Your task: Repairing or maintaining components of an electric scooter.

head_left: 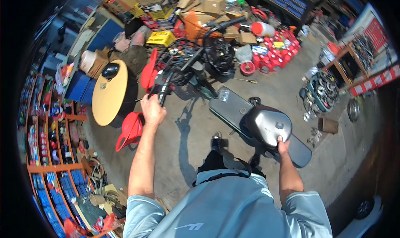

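Before me stands a scooter with a long grey deck (230, 108) and a wire front basket (177, 57) full of dark items. My left hand (153, 109) is closed around the handlebar grip (162, 97) at the near end of the bar. My right hand (283, 145) grips the near edge of the scooter's seat (266, 123), a glossy dark rounded piece above the deck. The thumb lies on top of it; the other fingers are hidden underneath. Red hand guards (148, 71) flank the bar.
A round yellow table (110, 92) with a black helmet (110, 71) stands at left, beyond a red chair-like piece (130, 130). Packed shelves (58, 168) line the left. Boxes and red bottles (277, 57) pile up at the back. A bin of metal parts (323, 90) sits at right.
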### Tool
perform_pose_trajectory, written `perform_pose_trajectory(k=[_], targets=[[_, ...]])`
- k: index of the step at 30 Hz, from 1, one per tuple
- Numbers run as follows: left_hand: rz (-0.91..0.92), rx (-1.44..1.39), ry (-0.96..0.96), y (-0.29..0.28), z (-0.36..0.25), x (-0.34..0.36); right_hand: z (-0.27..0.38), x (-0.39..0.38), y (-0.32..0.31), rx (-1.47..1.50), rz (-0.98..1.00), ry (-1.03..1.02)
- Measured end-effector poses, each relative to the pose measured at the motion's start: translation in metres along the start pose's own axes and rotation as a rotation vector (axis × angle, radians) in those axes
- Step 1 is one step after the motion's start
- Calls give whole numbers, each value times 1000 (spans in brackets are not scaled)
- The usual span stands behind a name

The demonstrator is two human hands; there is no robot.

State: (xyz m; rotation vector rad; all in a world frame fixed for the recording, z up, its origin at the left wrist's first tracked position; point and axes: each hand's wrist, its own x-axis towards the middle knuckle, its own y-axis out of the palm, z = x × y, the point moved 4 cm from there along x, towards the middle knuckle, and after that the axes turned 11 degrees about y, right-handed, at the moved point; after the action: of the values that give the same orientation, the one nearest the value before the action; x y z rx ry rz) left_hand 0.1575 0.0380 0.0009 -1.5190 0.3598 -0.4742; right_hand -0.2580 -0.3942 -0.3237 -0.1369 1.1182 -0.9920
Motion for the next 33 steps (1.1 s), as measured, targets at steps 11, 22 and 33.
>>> perform_pose_trajectory(k=[11,22,33], targets=[[11,-35,-39,1,4,0,-3,2,12,44,-54,9],[35,-54,-3,11,7,-1,-5,2,9,92,-18,17],[1,-35,-51,-3,-2,-9,-13,6,2,0,-26,-39]])
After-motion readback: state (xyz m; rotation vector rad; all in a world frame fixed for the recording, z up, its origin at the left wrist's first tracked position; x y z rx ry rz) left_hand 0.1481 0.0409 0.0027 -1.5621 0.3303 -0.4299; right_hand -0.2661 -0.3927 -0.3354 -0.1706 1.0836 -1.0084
